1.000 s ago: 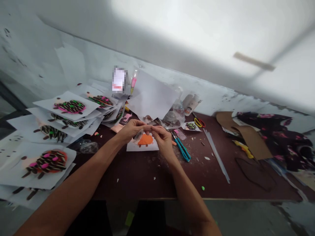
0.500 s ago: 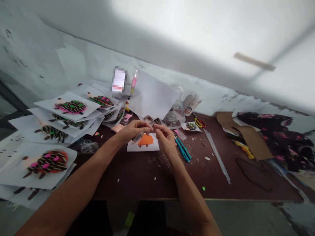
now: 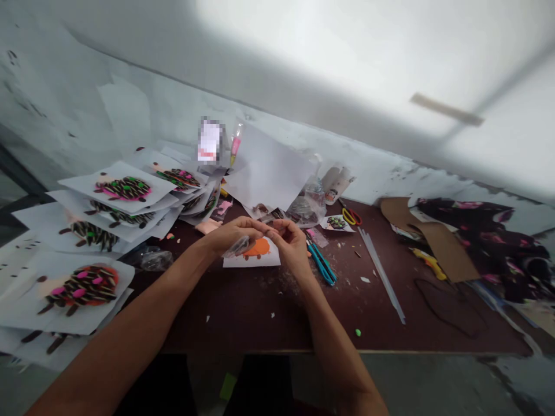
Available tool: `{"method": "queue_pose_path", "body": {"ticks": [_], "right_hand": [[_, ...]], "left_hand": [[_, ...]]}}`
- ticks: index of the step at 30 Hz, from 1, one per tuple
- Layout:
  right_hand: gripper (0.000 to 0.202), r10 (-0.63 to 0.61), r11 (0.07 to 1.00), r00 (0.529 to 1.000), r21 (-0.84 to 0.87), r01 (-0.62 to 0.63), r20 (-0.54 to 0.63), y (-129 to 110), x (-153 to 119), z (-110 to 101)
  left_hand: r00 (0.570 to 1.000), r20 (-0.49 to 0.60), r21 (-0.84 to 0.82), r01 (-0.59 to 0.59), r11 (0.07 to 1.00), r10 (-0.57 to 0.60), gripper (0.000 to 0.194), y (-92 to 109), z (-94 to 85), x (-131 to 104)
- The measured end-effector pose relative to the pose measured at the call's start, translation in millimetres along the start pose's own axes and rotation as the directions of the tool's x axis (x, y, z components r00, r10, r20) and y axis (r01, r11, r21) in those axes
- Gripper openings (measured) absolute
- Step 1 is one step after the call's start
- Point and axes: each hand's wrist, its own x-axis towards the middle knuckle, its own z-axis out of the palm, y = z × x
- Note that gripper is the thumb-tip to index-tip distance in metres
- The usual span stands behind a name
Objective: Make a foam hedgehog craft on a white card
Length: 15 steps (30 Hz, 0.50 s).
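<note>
Left hand (image 3: 240, 231), right hand (image 3: 291, 242) over flat white card (image 3: 236, 262), fingers (image 3: 282, 224) bunched close, can't tell if pinching tbh. Smooth orange blob (image 3: 259, 248) on card, crinkly clear plastic (image 3: 237, 247) over left half.

A: Where's your glare?
B: Your white upper surface (image 3: 368, 40), nearly washed out, soft shadow bands across it.
A: Rest?
B: Dim over your tabletop (image 3: 243, 318). Edges stretched wide-angle, fine detail soft, one upright patch (image 3: 210, 140) pixelated.

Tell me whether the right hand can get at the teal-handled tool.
Probably yes: the teal-handled tool lies just beside the right hand, with nothing visible covering its handles.
</note>
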Motion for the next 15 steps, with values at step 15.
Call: {"method": "queue_pose_path", "body": {"ticks": [15], "right_hand": [[0.023,-0.051,0.999,0.996,-0.011,0.051,-0.071,-7.9,2.0,-5.1]], "left_hand": [[0.965,-0.240,0.037,-0.103,0.994,0.109,0.017,-4.1,0.9,7.6]]}}
